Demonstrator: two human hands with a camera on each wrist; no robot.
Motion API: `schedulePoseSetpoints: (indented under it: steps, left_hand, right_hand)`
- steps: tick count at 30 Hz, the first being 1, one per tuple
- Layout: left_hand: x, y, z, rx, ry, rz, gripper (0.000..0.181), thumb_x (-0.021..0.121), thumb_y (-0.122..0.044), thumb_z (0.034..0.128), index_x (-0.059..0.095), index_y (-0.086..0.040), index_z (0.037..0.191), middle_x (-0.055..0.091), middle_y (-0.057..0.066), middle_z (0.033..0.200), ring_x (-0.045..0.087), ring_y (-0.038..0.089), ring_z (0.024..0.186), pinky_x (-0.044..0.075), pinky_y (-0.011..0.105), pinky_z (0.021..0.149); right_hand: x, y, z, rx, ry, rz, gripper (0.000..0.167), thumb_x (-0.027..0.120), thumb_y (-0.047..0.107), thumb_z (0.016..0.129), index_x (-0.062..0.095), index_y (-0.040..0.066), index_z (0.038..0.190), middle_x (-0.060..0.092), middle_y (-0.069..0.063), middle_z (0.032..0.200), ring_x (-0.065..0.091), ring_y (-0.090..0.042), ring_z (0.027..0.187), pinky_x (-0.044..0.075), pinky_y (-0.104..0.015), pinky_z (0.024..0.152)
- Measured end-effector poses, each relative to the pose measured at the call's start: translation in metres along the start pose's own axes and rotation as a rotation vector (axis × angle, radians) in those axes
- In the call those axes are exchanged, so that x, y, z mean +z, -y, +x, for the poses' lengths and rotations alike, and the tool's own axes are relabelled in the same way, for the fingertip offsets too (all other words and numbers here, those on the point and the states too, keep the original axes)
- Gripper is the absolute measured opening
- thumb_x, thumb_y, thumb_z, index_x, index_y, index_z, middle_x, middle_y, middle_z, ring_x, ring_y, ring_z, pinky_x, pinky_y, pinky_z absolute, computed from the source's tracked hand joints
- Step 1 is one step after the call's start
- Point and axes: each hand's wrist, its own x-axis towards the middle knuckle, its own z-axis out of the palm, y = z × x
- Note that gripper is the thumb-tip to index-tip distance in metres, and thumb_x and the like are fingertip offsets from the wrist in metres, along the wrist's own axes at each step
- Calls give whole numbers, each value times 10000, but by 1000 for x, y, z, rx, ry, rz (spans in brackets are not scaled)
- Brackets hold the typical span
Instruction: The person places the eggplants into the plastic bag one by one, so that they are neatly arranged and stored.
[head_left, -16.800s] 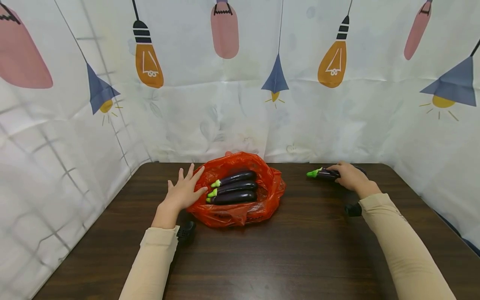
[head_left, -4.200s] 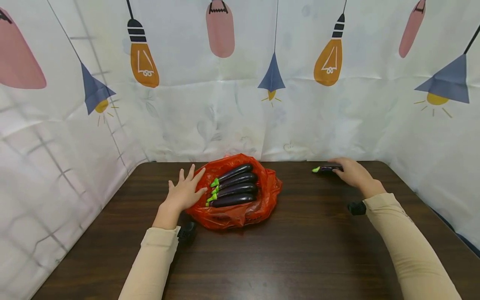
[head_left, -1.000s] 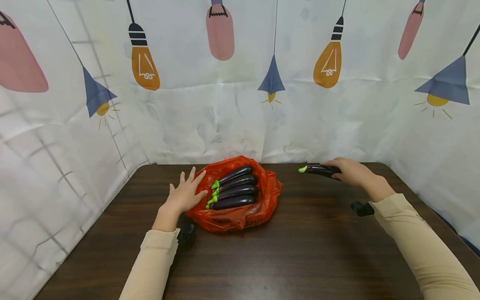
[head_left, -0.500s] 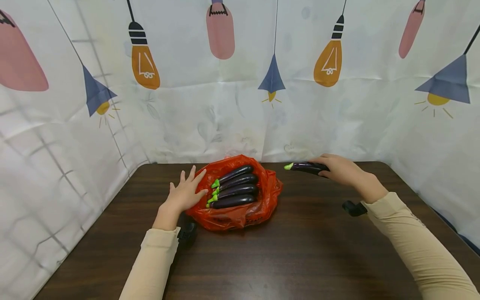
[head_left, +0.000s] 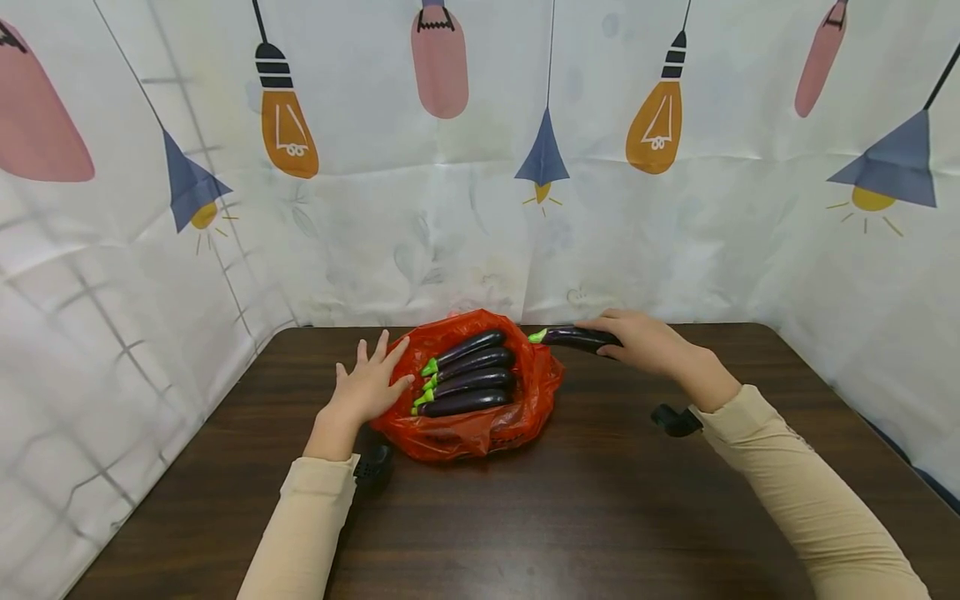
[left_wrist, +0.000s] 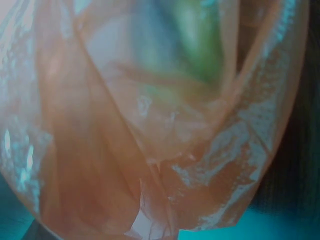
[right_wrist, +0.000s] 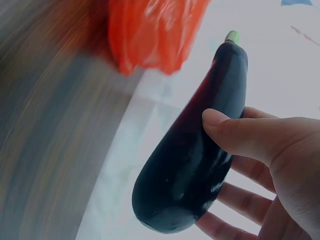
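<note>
My right hand (head_left: 641, 340) grips a dark purple eggplant (head_left: 576, 337) in the air just right of a red plastic bag (head_left: 450, 438); its green stem end points at the bag's rim. In the right wrist view the thumb lies across the eggplant (right_wrist: 192, 145), with the fingers behind it. Several eggplants (head_left: 468, 377) lie side by side in the bag, green stems to the left. My left hand (head_left: 367, 388) has its fingers spread against the bag's left side. Only the blurred, translucent bag (left_wrist: 100, 165) fills most of the left wrist view, hiding the fingers.
The bag stands on a dark brown wooden table (head_left: 510, 525), towards its back edge. Behind and beside the table hangs a white curtain (head_left: 360, 217) printed with lamps and bulbs. Black wrist cameras (head_left: 675, 420) hang below both wrists.
Over the last second my right hand has carried the eggplant leftwards to the bag's right rim. One more eggplant lies in the bag than in the oldest frame. My left hand has stayed put.
</note>
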Motion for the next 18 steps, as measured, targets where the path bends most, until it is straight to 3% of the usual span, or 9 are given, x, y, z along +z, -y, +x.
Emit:
schedulePoseSetpoints:
  steps: [5,11,18]
  left_hand:
    - [0,0,0,-14,-14,4,702,498,-368,1082,167,-153,1663,27,241,1690,-14,572,1494,11,837,1062]
    - [2,2,0,-36,-3,5,698,459,-396,1092,144,-151,1665,12,244,1689,-33,572,1492,-1,840,1058]
    - [2,3,2,-40,9,12,709,476,-390,1085,143,-154,1665,4,247,1688,-39,573,1491,0,839,1059]
  right_hand:
    - [4,14,12,-51,-18,5,533,746,57,939,595,76,1450,657,-163,1272,640,-369,1126,537,-528,906]
    - [8,35,28,-94,-15,19,537,765,69,927,611,104,1440,669,-124,1220,643,-300,1023,532,-463,814]
    - [17,61,49,-135,34,21,525,733,99,961,594,137,1466,641,-121,1275,629,-298,1113,542,-453,887]
